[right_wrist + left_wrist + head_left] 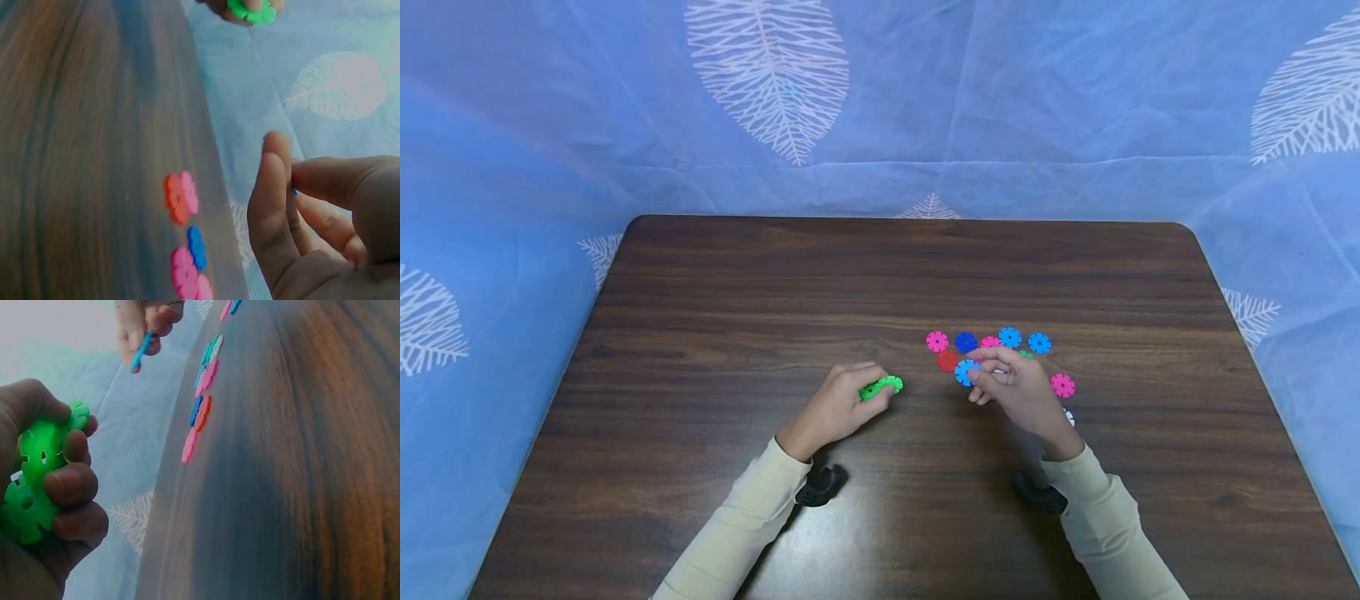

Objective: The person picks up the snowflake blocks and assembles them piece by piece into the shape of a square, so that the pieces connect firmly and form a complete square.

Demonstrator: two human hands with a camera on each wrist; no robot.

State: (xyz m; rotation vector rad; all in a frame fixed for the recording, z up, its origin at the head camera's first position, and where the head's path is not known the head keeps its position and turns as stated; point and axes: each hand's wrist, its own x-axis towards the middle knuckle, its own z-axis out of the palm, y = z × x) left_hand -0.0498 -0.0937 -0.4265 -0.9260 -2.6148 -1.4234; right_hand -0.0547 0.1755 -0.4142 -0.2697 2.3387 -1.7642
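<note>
In the head view my left hand (842, 402) holds linked bright green notched discs (891, 383) above the table. The left wrist view shows the green discs (42, 453) overlapping in a short chain, with thumb and curled fingers around them. Farther right, my right hand (1021, 402) pinches a light blue notched disc (964, 372) between thumb and fingertips. From the left wrist that blue disc (142, 351) appears edge-on; the right wrist view has it almost wholly hidden behind the fingers. A gap separates the two hands.
Loose discs lie around and beyond the right hand: a red disc (947, 361), a dark blue disc (966, 342), light blue ones (1040, 342), pink ones (1063, 385) and a partly covered white disc (1070, 418). The brown wooden table (737, 292) meets a blue leaf-patterned cloth (910, 100).
</note>
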